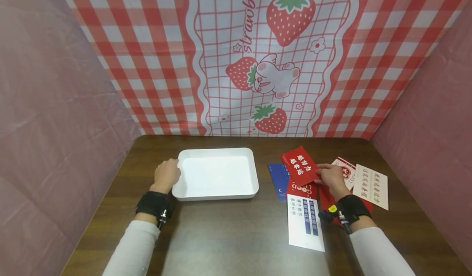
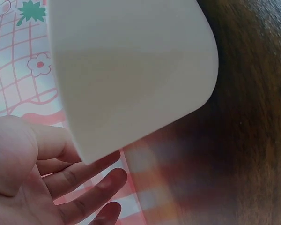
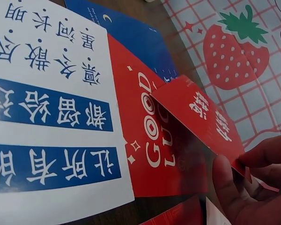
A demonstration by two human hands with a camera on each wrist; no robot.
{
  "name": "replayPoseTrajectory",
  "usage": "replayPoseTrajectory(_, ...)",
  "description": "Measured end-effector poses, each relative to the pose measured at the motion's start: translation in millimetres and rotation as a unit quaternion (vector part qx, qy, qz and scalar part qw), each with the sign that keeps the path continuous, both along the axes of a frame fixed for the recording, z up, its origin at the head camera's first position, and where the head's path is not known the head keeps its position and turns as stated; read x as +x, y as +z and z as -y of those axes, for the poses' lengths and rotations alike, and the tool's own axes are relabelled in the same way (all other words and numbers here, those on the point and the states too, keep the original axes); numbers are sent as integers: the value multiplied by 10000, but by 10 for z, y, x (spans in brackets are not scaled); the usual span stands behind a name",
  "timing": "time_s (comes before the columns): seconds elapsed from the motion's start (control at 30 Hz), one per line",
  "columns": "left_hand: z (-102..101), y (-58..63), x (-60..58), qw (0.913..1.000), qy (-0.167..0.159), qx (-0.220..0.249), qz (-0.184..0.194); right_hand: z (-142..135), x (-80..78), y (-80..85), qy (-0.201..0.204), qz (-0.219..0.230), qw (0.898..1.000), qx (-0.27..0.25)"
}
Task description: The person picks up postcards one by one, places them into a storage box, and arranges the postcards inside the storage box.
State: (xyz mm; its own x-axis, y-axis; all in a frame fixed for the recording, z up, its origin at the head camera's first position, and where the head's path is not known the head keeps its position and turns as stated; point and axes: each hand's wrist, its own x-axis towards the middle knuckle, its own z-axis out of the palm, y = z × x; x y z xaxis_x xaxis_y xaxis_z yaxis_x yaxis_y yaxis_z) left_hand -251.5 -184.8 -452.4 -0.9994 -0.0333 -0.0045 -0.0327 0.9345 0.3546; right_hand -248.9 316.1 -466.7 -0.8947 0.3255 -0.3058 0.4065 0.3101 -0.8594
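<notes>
My right hand [image 1: 331, 178] pinches the corner of a red card [image 1: 299, 166] with white characters between thumb and fingers. In the right wrist view that red card [image 3: 201, 119] tilts up over a red GOOD LUCK card [image 3: 150, 131]. A blue card [image 1: 279, 181] lies partly under them, and a white card with blue bands [image 1: 305, 222] lies in front. At the left, my left hand [image 1: 167, 175] is at the left end of a white tray [image 1: 215, 195]. The left wrist view shows the thumb and index finger at the rim of the tray [image 2: 136, 75], other fingers spread loosely below.
Beside the right hand lie a cream card [image 1: 371, 186], a white-and-red card [image 1: 344, 170] and more red cards, overlapping. The brown table [image 1: 228, 235] ends at a strawberry-print cloth [image 1: 273, 75] behind. Pink cloth [image 1: 59, 116] hangs at both sides.
</notes>
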Motion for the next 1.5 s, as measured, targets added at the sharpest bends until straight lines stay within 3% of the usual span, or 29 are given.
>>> replayPoseTrajectory(0.47,-21,-3,3,10000,-1,37,25,27,-10,39,168,-70,9993,331)
replayPoseTrajectory(0.77,3,7,5,9998,-41,135,-112,39,-22,120,255,-303,9990,209)
replayPoseTrajectory(1.0,10,2,-4,9994,71,339,21,82,-37,222,327,-413,9986,102)
replayPoseTrajectory(1.5,45,-39,17,9988,179,439,-155,215,-74,471,790,-703,9940,-280)
